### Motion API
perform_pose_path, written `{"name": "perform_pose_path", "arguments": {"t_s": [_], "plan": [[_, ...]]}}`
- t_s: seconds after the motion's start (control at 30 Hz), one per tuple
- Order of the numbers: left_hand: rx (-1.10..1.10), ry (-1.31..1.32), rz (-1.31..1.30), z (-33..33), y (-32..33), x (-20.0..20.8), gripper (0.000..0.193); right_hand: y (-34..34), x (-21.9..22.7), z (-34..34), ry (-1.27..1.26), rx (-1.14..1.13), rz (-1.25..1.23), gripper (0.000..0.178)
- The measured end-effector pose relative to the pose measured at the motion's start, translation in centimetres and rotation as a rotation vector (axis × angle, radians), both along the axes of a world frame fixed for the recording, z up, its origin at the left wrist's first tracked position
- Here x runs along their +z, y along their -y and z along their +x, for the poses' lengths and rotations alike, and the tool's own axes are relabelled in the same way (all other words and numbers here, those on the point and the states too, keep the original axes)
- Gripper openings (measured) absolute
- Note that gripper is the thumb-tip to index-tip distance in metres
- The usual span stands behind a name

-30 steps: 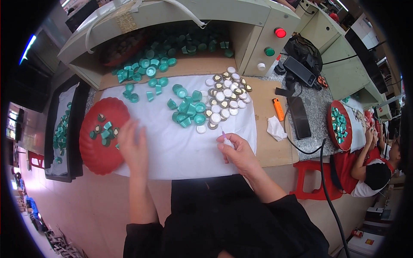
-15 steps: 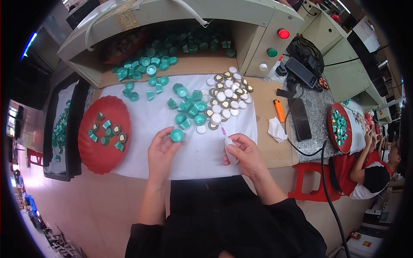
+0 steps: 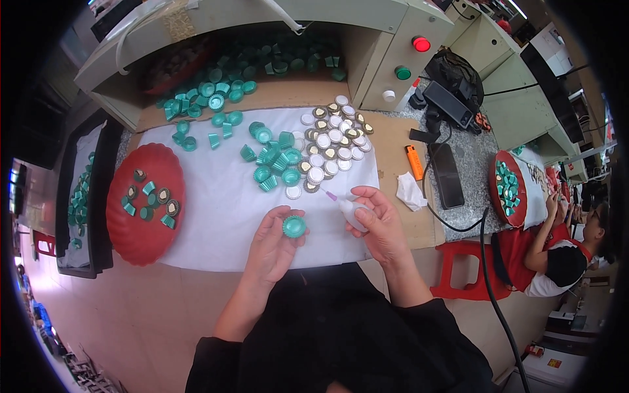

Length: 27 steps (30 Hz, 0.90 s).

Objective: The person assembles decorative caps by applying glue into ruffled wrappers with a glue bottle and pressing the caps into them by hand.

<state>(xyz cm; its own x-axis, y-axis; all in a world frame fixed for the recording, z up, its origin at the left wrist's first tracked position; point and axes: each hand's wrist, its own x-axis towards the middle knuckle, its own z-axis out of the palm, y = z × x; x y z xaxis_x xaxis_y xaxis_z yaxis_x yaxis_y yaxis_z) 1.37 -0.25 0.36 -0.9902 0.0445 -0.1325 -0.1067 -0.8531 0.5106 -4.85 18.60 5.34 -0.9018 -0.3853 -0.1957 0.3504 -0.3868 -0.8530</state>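
Observation:
Between the fingers of my left hand (image 3: 272,245) is a green fluted cup (image 3: 294,226), its open side turned up toward me. My right hand (image 3: 380,226) grips a small white squeeze bottle (image 3: 354,213) with a thin needle tip on a purple base, pointing up and left. Just beyond my hands lies a heap of green fluted cups (image 3: 268,160) on the white cloth (image 3: 216,239). To its right spreads a pile of round white and dark discs (image 3: 323,141), some with a pale heart-like shape.
A red scalloped tray (image 3: 124,242) with several cups stands left, beside a black bin (image 3: 101,252). More cups fill the machine opening behind. An orange lighter (image 3: 414,162), crumpled tissue (image 3: 411,191), phone (image 3: 448,175) and black cable (image 3: 483,252) lie right. A person (image 3: 557,255) works at far right.
My left hand has moved right and nearer to me with the cup, closer to the bottle. The bottle now tilts more to the left. The whole view has shifted slightly.

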Motion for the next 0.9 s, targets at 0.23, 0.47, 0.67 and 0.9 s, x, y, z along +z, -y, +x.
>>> {"name": "perform_pose_path", "arguments": {"t_s": [0.23,0.47,0.67,0.9], "plan": [[-0.17,0.144,0.34,-0.9,0.8,1.4,0.036,0.8,0.2,0.1,-0.052,-0.071,-0.04,0.028],[-0.172,0.067,0.218,-1.1,0.6,0.2,0.04,1.7,-0.1,0.5,-0.206,-0.14,-0.004,0.023],[-0.148,0.116,0.274,-1.0,0.6,-0.5,0.032,1.8,-0.2,0.8,-0.336,-0.11,0.054,0.022],[-0.145,0.113,0.336,-1.1,0.4,-0.3,0.033,2.2,-1.0,1.1,-0.691,-0.131,0.33,0.024]]}}
